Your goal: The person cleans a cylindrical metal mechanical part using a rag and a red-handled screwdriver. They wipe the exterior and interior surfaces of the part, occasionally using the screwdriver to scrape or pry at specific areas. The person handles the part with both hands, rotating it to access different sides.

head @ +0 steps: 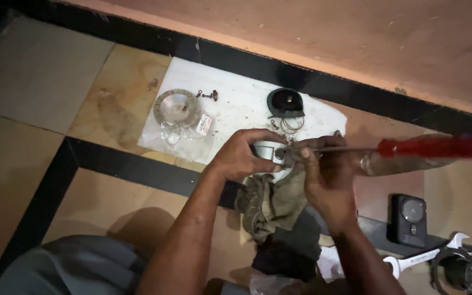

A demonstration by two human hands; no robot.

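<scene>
Small grey metal part (pixel 269 151) held above white sheet (pixel 236 104) on floor, over crumpled rag (pixel 271 203). Left hand (pixel 241 155) clenched round part, steadying it. Right hand (pixel 326 180) closed on screwdriver (pixel 356 148) shaft near tip, red handle jutting right. Judged best: tip kept seated square, part braced firm, pressure kept along shaft. Loose screws (pixel 208 95), round flange (pixel 177 107), black cap (pixel 285 102) left undisturbed on sheet. Spanner (pixel 424 255) lies well apart.

Tiled floor (pixel 39 82): white sheet (pixel 236 104), spanner (pixel 427 255), dark phone (pixel 409 218), rag (pixel 271 205) lying on it.
</scene>
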